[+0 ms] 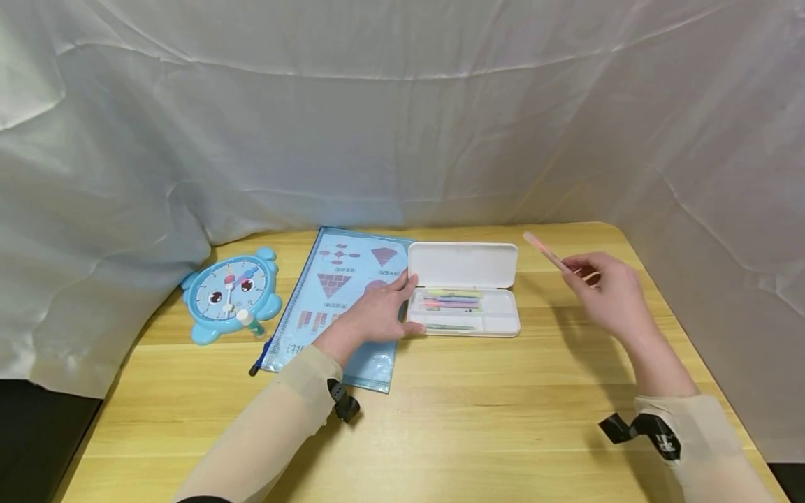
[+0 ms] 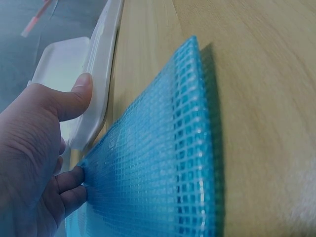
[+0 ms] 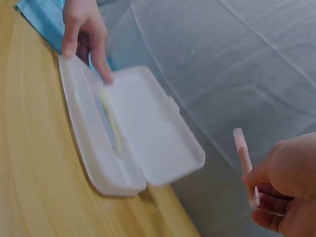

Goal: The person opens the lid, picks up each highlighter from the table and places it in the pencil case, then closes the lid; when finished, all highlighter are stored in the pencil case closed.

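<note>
A white pencil case [image 1: 501,323] lies with its lid [image 1: 462,264] raised on the table. Several coloured pens [image 1: 453,302] rest in its compartment. My left hand [image 1: 379,309] grips the case's left end, thumb at the front corner and index finger near the hinge; in the left wrist view its lower fingers touch the blue mesh zip pouch [image 2: 148,163]. Off to the right of the case, my right hand [image 1: 606,290] pinches a slim pink pen [image 3: 245,160] with a translucent cap, held up tilted above the table.
The blue zip pouch [image 1: 371,374] with printed shapes lies left of the case, partly under my left forearm. Farther left are a blue toy clock [image 1: 207,279] and a small glue stick [image 1: 251,323] beside it. A grey cloth [image 1: 402,140] hangs behind the table.
</note>
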The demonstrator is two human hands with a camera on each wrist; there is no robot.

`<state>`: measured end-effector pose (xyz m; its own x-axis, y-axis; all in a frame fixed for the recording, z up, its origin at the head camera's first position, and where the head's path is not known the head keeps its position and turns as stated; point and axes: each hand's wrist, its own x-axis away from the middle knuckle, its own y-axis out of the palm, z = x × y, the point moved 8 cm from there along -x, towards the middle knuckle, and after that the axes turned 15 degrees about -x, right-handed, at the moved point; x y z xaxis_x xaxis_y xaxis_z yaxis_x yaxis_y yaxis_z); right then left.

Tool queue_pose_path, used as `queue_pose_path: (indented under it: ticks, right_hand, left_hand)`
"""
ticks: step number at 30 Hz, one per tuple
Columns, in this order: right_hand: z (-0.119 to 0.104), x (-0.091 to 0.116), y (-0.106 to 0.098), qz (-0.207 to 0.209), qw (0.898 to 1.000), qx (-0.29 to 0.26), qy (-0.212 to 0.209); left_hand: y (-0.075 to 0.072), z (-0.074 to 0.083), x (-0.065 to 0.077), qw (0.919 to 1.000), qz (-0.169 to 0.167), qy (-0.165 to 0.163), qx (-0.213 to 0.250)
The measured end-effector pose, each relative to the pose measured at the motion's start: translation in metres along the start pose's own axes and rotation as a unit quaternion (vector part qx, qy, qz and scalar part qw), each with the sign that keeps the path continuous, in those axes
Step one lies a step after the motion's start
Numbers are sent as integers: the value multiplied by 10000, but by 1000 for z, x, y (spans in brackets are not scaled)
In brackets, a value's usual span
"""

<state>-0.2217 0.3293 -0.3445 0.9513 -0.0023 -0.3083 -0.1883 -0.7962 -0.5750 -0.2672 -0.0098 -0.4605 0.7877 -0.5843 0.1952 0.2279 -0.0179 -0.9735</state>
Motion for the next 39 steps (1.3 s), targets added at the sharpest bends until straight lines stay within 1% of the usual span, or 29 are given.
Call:
queue_pose_path:
  ticks: [5, 12, 15, 19, 22, 26, 30, 35, 39]
  right_hand:
    - [-24, 1, 10, -53, 9986, -154, -506]
    - [-50, 2, 33, -380, 9916, -244, -1213]
    - [-57, 3, 44, -534, 9888, -168, -1382]
    - [-62, 4, 60, -764, 9846, -256, -1553]
    - [-63, 4, 74, -994, 9813, -428, -1590]
    - [-59, 4, 94, -1355, 9786, -496, -1468]
    - [-54, 6, 113, -1692, 9736, -515, -1442]
    - [-49, 10, 133, -1942, 9694, -484, -1423]
    - [-44, 13, 145, -2101, 9678, -413, -1321]
  left_hand:
    - [0, 0, 0, 10000, 17, 1, -7]
    - [-1, -1, 0, 10000, 37, 3, 40]
    - [0, -1, -1, 10000, 21, 9, 72]
    - [1, -1, -1, 10000, -14, 22, 85]
    - [1, -1, -2, 10000, -18, 26, 83]
    - [1, -1, -2, 10000, -17, 18, 82]
    - [2, -2, -2, 10000, 3, 22, 51]
    - [2, -1, -2, 10000, 43, 52, 33]
    - [2, -2, -2, 10000, 66, 37, 17]
